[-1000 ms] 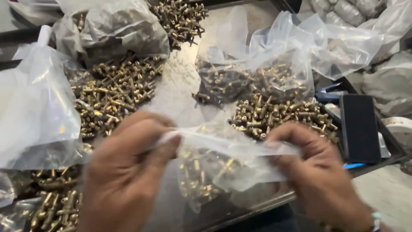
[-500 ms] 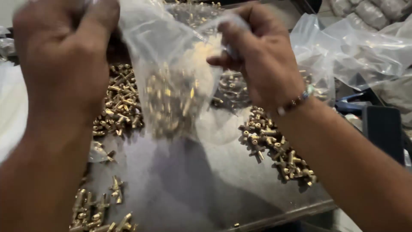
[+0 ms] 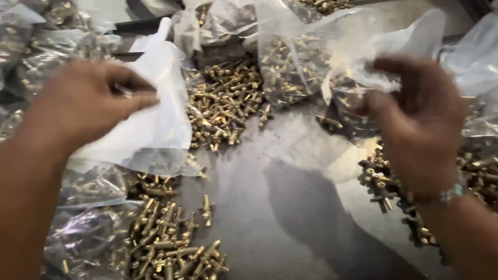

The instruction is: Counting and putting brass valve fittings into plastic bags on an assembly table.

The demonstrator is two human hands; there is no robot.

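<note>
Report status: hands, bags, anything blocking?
Left hand fingers pinching an empty clear bag. Right hand at a filled bag. Loose brass screws heaped between; grey tray centre bare.

Bare forearms, no sleeves, beaded bracelet (image 3: pixel 452 193) on right wrist

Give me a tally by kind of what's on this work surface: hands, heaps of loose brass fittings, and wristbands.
Hands: 2, left hand and right hand
Heaps of loose brass fittings: 3, centre heap, lower-left heap, right heap
Wristbands: 1, wristband
Total: 6
</note>
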